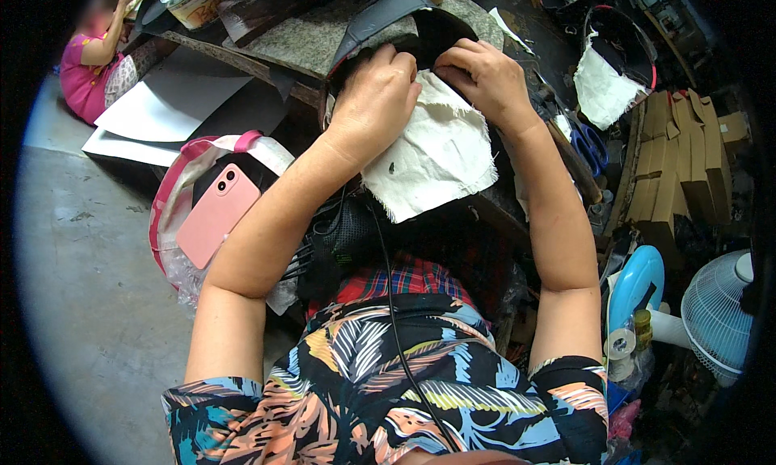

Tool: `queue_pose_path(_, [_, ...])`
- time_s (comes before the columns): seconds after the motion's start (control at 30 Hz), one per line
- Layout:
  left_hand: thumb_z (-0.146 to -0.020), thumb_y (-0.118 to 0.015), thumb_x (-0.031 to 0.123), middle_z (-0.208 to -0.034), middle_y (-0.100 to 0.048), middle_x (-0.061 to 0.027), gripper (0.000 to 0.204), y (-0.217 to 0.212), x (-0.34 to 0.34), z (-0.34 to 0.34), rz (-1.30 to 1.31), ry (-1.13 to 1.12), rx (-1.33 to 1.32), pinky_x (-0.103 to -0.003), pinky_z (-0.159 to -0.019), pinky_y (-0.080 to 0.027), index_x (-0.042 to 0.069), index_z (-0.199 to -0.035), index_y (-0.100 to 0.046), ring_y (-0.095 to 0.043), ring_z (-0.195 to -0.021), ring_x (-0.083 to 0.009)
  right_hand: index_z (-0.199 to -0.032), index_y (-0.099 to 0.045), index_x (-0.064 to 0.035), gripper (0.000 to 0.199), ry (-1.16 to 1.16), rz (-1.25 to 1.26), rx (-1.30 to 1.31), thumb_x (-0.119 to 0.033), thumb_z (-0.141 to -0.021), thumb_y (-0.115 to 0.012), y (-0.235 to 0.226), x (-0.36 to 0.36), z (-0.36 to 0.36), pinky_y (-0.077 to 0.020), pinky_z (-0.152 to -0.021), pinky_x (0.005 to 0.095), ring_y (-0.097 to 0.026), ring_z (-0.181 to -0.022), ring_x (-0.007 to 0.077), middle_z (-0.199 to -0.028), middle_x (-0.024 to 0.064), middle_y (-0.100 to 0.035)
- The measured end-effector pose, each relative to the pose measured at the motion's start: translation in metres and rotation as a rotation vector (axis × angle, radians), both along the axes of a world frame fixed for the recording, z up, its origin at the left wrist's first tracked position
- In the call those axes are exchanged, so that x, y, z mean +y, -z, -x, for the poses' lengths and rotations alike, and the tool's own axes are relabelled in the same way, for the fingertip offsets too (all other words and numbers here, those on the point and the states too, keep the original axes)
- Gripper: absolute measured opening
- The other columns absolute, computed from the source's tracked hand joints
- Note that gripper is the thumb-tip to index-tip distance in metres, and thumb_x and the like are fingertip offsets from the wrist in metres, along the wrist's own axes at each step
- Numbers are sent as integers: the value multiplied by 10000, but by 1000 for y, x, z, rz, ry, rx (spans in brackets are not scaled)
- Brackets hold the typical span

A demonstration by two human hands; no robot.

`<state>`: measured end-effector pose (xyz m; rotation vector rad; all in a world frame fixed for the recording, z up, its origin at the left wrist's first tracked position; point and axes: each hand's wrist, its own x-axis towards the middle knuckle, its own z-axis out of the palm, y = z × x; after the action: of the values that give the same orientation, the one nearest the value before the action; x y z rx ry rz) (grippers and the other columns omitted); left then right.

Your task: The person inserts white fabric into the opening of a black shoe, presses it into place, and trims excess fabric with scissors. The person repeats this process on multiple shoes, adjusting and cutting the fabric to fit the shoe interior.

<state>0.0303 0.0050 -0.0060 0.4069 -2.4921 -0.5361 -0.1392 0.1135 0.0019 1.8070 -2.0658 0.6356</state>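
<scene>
A black, curved, leather-like piece (380, 19) with a smooth outer band stands in front of me at the near edge of a stone slab. A frayed white cloth (436, 150) hangs from it toward my lap, with a small dark mark on it. My left hand (376, 97) is closed at the cloth's upper left, its fingers curled against the black piece. Across from it, my right hand (485, 77) pinches at the cloth's upper right, by the black piece's inner edge. My curled fingers hide exactly what each fingertip grips.
The grey stone slab (315, 49) lies beyond my hands. A similar black piece with white cloth (606, 81) is at right, near blue-handled scissors (592, 148), cardboard (679, 166) and a fan (715, 311). A pink phone (217, 214) rests on a pink-trimmed bag (166, 206). Another person (85, 69) sits far left.
</scene>
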Motion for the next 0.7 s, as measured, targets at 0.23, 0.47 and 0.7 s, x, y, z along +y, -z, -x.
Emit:
queue_pose_path(0.23, [-888, -643, 131, -1012, -596, -167, 186, 1, 4, 1, 37, 23, 81, -451, -812, -496, 62, -1057, -608, -612, -925, -379, -968, -763, -192, 240, 232, -145, -155, -360, -870, -622, -2, -9, -8, -551, -826, 398, -672, -955, 241, -993, -1, -710])
queue_pose_path(0.47, [-888, -642, 130, -945, -613, -118, 182, -3, 5, -2, 110, 28, -32, -441, -774, -513, 164, -1066, -656, -624, -915, -337, -1019, -757, -156, 248, 170, -149, -372, -337, -903, -633, -9, -1, -5, -534, -836, 386, -680, -956, 264, -1005, 60, -717])
queue_pose_path(0.7, [-867, -647, 108, -937, -647, -116, 160, -22, -2, -12, 305, 103, -85, -391, -785, -551, 74, -1013, -703, -642, -921, -280, -1055, -714, -71, 244, 173, -16, -413, -268, -933, -638, -61, 98, 47, -517, -812, 345, -681, -894, 257, -986, 143, -713])
